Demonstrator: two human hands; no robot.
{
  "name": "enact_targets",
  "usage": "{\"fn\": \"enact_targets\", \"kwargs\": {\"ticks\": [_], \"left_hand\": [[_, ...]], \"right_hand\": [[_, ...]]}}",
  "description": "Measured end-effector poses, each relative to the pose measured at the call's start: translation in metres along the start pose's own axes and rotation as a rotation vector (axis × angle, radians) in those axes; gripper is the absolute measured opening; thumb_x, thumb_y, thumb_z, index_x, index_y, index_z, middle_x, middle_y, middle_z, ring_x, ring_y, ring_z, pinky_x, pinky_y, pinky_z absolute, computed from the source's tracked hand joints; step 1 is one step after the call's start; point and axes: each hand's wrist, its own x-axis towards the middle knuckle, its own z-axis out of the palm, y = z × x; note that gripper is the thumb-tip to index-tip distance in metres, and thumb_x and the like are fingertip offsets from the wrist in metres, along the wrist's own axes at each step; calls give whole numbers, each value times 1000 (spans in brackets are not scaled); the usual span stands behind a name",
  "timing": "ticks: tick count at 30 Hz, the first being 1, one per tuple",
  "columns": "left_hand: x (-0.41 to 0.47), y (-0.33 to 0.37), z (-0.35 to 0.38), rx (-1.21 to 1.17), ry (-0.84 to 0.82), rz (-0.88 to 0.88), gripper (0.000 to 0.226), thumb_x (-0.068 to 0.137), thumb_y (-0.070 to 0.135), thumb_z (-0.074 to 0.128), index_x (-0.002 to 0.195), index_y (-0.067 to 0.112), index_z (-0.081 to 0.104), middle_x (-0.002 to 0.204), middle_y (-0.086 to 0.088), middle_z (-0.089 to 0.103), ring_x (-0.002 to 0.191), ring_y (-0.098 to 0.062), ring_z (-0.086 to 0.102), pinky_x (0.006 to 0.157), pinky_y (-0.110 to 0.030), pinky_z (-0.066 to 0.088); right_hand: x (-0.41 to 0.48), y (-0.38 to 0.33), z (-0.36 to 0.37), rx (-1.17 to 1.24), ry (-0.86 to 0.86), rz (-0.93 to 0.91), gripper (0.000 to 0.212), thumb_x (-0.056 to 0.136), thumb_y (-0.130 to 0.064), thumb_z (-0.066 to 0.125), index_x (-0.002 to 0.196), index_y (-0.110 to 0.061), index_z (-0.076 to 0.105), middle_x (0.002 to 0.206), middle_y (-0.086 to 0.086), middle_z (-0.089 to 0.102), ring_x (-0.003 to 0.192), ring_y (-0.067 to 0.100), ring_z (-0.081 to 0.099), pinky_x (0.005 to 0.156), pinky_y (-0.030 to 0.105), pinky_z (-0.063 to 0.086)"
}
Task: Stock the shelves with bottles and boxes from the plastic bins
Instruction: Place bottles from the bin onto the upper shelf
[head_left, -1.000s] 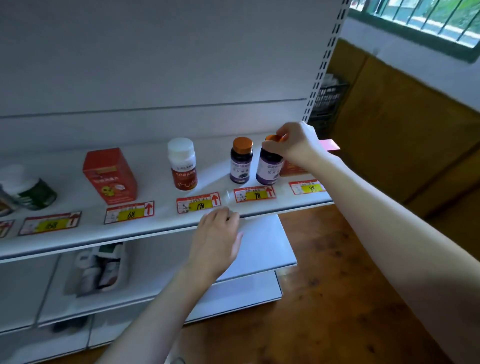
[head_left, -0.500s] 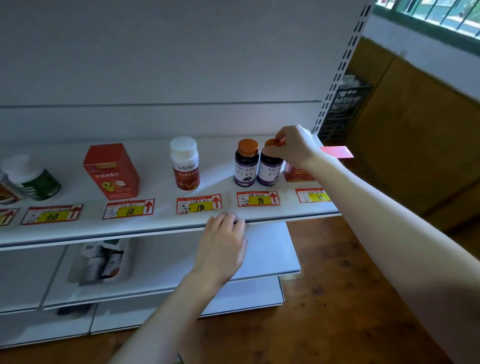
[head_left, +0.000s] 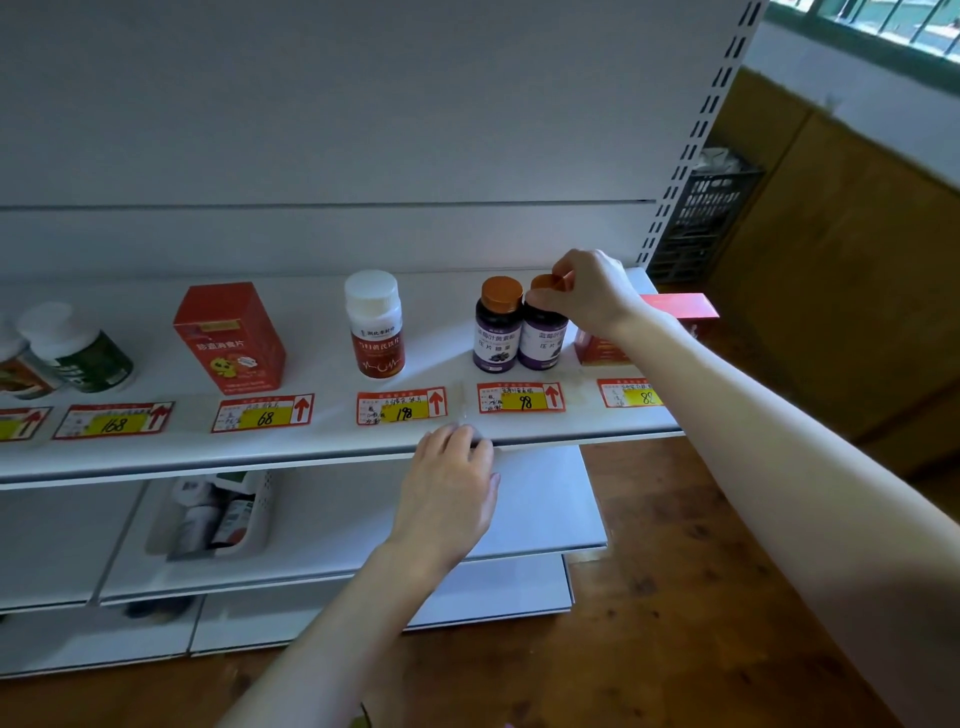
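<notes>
Fingers of right hand (head_left: 592, 296) pinch one of two purple bottles (head_left: 543, 332) — left hand (head_left: 449, 493) flat, unclasped.

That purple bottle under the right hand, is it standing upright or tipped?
Upright. The purple bottle stands on the shelf beside its twin, right hand pinching its orange cap.

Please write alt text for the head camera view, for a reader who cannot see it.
A person's right hand grips the orange cap of a purple bottle standing beside a matching bottle on a white shelf, while the left hand rests open on the shelf's front edge. Further left stand a white-capped bottle and a red box.
</notes>
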Motion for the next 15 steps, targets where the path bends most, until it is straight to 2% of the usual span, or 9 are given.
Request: {"fn": "enact_targets", "kwargs": {"ticks": [4, 8, 11, 15], "left_hand": [[0, 1, -2, 12, -23, -7, 28, 64, 19, 81, 85, 6, 67, 84, -6, 63, 79, -27, 61, 74, -36, 55], [-2, 3, -8, 4, -13, -6, 28, 65, 19, 81, 85, 6, 67, 84, -6, 64, 79, -26, 62, 74, -35, 54], [-2, 3, -18, 2, 21, 16, 22, 66, 17, 79, 81, 7, 66, 81, -5, 64, 77, -27, 62, 74, -36, 53], [-1, -5, -37, 9, 84, 28, 11, 74, 17, 71, 77, 9, 63, 75, -5, 63, 74, -27, 62, 72, -37, 53]], "right_hand": [[0, 2, 0, -12, -5, 0, 51, 85, -30, 64, 112, 13, 56, 112, 28, 60, 105, 39, 55, 88, 42, 46], [0, 5, -1, -12, 32, -1, 53, 88, -35, 58, 129, -2, 48, 126, 15, 55, 116, 28, 49, 83, 25, 35], [-5, 0, -3, -25, 139, -64, 39, 93, -31, 49, 127, -11, 53, 129, 6, 56, 118, 22, 50, 82, 22, 34], [-16, -22, 4, 1, 160, -181, 33, 94, -28, 46, 119, -12, 59, 122, 5, 61, 112, 22, 54, 88, 25, 40]]}}
